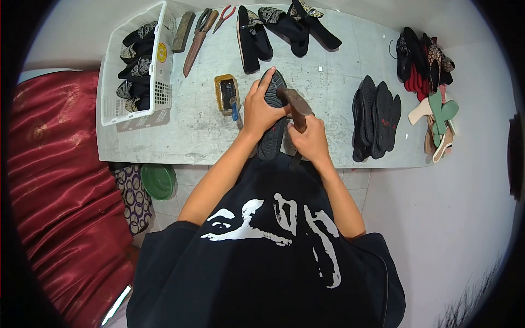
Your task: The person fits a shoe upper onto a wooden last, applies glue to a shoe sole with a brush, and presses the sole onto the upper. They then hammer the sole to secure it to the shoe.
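Note:
My left hand (pixel 257 111) is wrapped round a black shoe (pixel 269 145) whose ridged sole faces up, its length running away from me at the table's near edge. In my right hand (pixel 311 141) is a hammer (pixel 297 103), gripped by its wooden handle. The hammer's head overlaps the sole's middle, close to my left thumb. Left of my left hand stands a small yellowish tub (pixel 223 87) of dark stuff with a blue-handled brush (pixel 234 111) in it. The shoe's upper side is hidden underneath.
Black soles (pixel 374 123) are stacked on the table (pixel 188 134) at right. Finished-looking black shoes (pixel 250 41) stand along the back. A white basket (pixel 162 82) holds several more shoes. A knife (pixel 195 52), red-handled pliers (pixel 224 19) and a block (pixel 184 33) lie nearby. Green and cream pieces (pixel 440 112) hang over the right edge.

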A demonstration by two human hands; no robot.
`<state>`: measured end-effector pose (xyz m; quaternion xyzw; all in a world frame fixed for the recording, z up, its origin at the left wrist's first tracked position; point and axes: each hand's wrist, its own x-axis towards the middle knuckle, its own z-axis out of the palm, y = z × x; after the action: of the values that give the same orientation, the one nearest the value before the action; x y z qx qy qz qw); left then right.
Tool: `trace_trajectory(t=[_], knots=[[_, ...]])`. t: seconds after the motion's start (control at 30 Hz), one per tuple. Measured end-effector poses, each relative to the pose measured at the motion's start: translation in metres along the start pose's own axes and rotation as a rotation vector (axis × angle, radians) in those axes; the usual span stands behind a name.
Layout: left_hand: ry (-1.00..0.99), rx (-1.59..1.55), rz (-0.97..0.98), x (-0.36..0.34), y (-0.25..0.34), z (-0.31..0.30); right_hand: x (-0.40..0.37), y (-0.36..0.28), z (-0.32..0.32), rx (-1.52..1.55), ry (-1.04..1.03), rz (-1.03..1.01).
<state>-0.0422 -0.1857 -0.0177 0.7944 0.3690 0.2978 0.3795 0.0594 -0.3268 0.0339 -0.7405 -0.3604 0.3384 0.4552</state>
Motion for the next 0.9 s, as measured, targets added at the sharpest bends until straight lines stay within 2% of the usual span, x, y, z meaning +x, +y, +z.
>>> trace_trajectory(t=[0.1,0.3,0.43,0.57,0.67,0.8,0.9], knots=[[-0.006,-0.013,-0.001,0.001,-0.002,0.001,0.006,0.013,0.014,0.070,0.097,-0.001],[-0.035,-0.108,-0.055,0.006,0.002,-0.002,0.029,0.007,0.007,0.117,0.142,-0.076],[-0.038,-0.107,-0.073,0.008,0.005,-0.002,0.047,0.000,0.005,0.045,0.085,-0.099],[-0.017,-0.101,-0.082,0.007,0.007,-0.002,0.045,-0.011,0.001,-0.006,0.016,0.025],[-0.020,-0.094,-0.100,0.006,0.008,-0.003,0.050,-0.009,0.005,-0.009,-0.014,0.032],[-0.019,-0.092,-0.088,0.006,0.006,-0.003,0.037,-0.010,0.011,0.214,0.049,0.017],[-0.036,-0.117,-0.118,0.006,0.004,-0.003,0.026,-0.006,0.010,0.196,0.025,0.061]])
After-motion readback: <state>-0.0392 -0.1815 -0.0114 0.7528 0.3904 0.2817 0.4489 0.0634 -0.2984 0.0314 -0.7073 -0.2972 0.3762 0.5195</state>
